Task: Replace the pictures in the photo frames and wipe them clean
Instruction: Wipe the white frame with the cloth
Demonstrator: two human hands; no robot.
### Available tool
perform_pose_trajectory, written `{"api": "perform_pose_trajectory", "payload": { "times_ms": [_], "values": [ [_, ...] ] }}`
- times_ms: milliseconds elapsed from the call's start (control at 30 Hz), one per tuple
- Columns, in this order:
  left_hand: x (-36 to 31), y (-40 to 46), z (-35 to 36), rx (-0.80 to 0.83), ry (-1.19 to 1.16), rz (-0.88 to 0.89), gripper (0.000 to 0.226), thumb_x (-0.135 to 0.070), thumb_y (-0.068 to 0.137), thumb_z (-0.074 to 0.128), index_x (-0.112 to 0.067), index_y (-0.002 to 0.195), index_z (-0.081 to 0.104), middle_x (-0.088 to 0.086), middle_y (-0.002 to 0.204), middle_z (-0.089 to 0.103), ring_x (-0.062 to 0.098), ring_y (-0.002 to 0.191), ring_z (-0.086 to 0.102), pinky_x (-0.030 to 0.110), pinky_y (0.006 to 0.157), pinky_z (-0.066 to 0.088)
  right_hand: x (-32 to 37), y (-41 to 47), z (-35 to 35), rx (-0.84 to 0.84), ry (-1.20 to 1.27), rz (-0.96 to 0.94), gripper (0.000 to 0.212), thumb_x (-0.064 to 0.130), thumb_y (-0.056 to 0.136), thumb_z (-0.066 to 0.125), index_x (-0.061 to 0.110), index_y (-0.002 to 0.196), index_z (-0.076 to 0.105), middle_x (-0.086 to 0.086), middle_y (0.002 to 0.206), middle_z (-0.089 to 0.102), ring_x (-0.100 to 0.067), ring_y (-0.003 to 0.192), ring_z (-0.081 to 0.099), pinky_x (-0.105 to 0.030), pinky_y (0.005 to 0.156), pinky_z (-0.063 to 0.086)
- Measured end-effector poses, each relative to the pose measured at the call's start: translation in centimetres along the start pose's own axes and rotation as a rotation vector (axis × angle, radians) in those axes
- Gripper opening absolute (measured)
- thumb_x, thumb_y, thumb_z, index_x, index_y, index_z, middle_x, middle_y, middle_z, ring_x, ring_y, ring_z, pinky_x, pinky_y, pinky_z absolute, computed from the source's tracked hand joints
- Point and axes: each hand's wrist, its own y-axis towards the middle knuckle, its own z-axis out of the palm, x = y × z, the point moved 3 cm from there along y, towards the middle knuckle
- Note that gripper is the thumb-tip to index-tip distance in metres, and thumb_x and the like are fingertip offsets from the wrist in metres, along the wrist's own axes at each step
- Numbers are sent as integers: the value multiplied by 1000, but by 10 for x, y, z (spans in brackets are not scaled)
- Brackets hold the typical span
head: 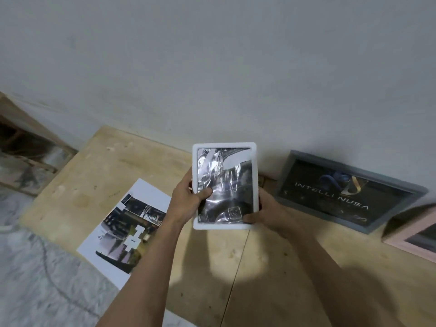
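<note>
A white photo frame with a dark, glossy picture behind its glass is held upright above the wooden table. My left hand grips its left edge, thumb lying on the glass. My right hand holds the lower right corner, thumb on the bottom rim. A printed sheet of pictures lies flat on the table to the left. A grey frame with an "INTELLI NUSA" picture leans against the wall on the right. A pink frame shows at the right edge.
A pale wall rises right behind the table. A wooden crate-like structure stands at the far left. Marbled floor lies below the table's left edge.
</note>
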Motion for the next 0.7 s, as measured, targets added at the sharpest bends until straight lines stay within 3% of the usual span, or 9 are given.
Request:
{"api": "perform_pose_trajectory", "payload": {
  "times_ms": [133, 233, 333, 400, 467, 533, 600, 633, 700],
  "values": [
    [14, 4, -2, -64, -211, -84, 59, -1, 93, 65, -36, 139, 54, 2, 107, 73, 18, 88, 67, 32, 80, 59, -10, 25, -5, 225, 67, 47, 68, 12, 71, 80, 25, 130, 48, 1, 119, 66, -17, 105, 65, -33, 82, 56],
    [28, 9, -13, -186, -387, -160, 39, 2, 94, 60, -27, 119, 65, 5, 87, 71, 17, 69, 61, 23, 58, 52, -14, 74, -16, 30, 99, 80, 51, 26, 82, 73, 19, 128, 51, 2, 113, 65, -12, 95, 65, -21, 73, 49],
    [34, 14, -25, -228, -431, -186, 21, -2, 94, 60, -18, 108, 66, 10, 85, 66, 19, 66, 63, 31, 57, 54, -23, 125, -29, -202, -490, -47, 63, 31, 77, 69, 22, 135, 46, -4, 127, 52, -23, 112, 53, -38, 90, 47],
    [40, 18, -31, -231, -490, -216, 19, -7, 96, 58, -15, 112, 66, 7, 93, 70, 25, 81, 69, 41, 74, 59, -31, 148, -19, -106, -925, -147, 71, 31, 78, 66, 26, 142, 35, -1, 139, 39, -26, 125, 40, -44, 99, 42],
    [44, 21, -35, -202, -550, -259, 21, -11, 98, 55, -16, 116, 63, 5, 97, 73, 27, 87, 71, 46, 79, 60, -41, 161, -5, -17, -1070, -151, 79, 32, 78, 67, 27, 146, 27, 3, 151, 24, -28, 134, 28, -48, 106, 34],
    [47, 21, -38, -166, -557, -276, 22, -13, 99, 54, -17, 119, 62, 2, 95, 73, 28, 89, 68, 48, 82, 59, -54, 170, 0, -65, -1129, -174, 75, 29, 80, 66, 30, 146, 30, 5, 153, 23, -27, 134, 28, -48, 108, 32],
    [50, 19, -39, -151, -538, -284, 21, -12, 100, 53, -16, 119, 62, -4, 83, 73, 20, 77, 68, 39, 71, 62, -60, 172, -6, -180, -1144, -269, 59, 20, 83, 56, 30, 140, 43, 3, 145, 40, -27, 128, 41, -45, 104, 38],
    [50, 16, -41, -162, -543, -288, 21, -11, 100, 53, -16, 118, 62, -5, 80, 73, 17, 71, 70, 35, 65, 61, -57, 171, -10, -219, -1066, -290, 54, 16, 83, 50, 27, 136, 49, 0, 139, 50, -28, 124, 48, -42, 102, 41],
    [48, 12, -42, -153, -576, -309, 23, -13, 100, 54, -17, 120, 62, 1, 91, 76, 23, 78, 73, 44, 75, 61, -45, 160, -18, -292, -745, -250, 49, 5, 83, 44, 17, 129, 57, -9, 127, 59, -30, 116, 55, -35, 97, 44]
  ]
}}
